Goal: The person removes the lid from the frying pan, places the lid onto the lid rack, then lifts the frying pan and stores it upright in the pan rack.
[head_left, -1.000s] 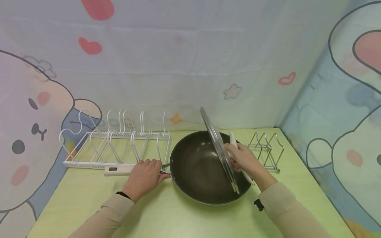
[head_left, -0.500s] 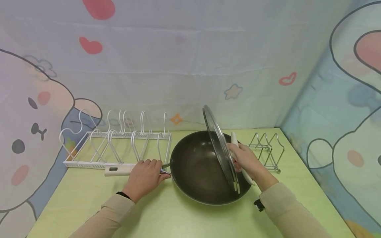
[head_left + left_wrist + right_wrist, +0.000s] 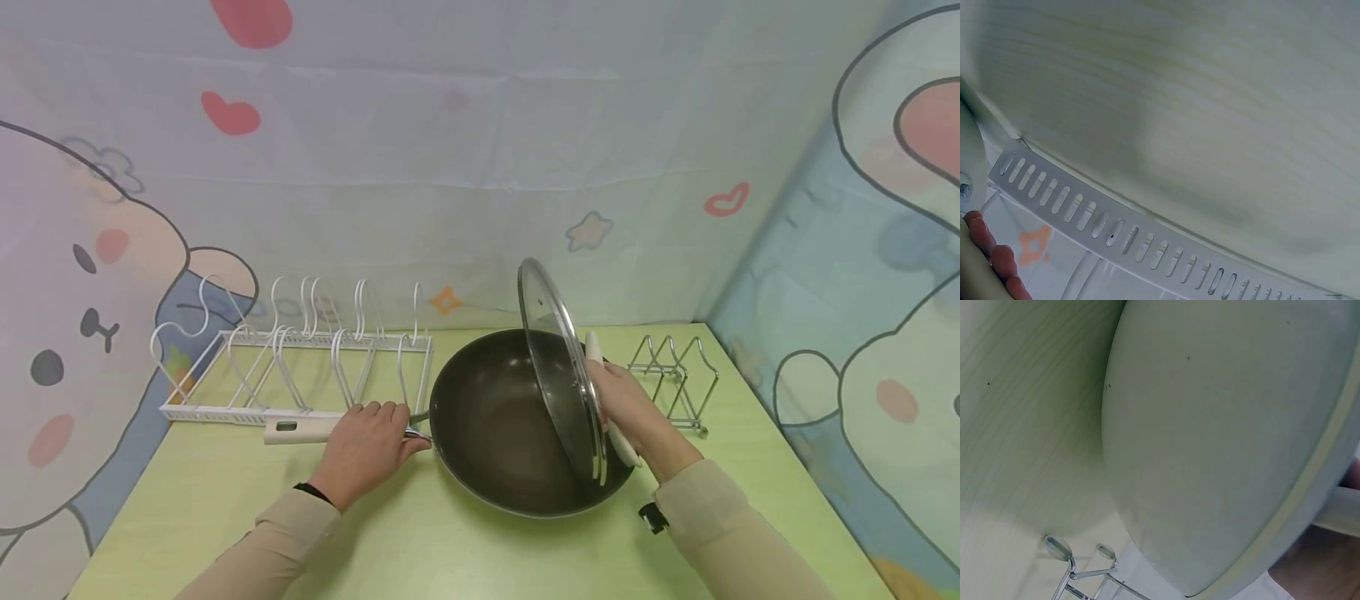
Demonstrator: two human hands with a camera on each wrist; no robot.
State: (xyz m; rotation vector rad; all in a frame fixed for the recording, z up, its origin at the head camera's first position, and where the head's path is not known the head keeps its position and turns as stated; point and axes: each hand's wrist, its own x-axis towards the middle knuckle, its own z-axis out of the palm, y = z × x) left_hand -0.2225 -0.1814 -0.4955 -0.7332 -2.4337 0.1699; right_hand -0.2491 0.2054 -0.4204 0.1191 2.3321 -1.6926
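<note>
In the head view my left hand grips the cream handle of a dark wok that sits on the table. The left wrist view shows only some curled fingers at its lower left. My right hand holds the long cream grip of a glass lid with a metal rim. Steeply tilted, the lid stands over the wok's right part, its lower edge inside the wok's outline. The wok's pale outer side fills much of the right wrist view and partly hides the right hand.
A white wire rack with several curved dividers lies left of the wok, just behind its handle. A small chrome rack stands at the right, beyond the right hand. Printed curtains enclose the green table at back and sides.
The lid's top edge has risen and moved right, and more of its glass face shows. My right hand has shifted slightly right with it. My left hand and the wok stay put.
</note>
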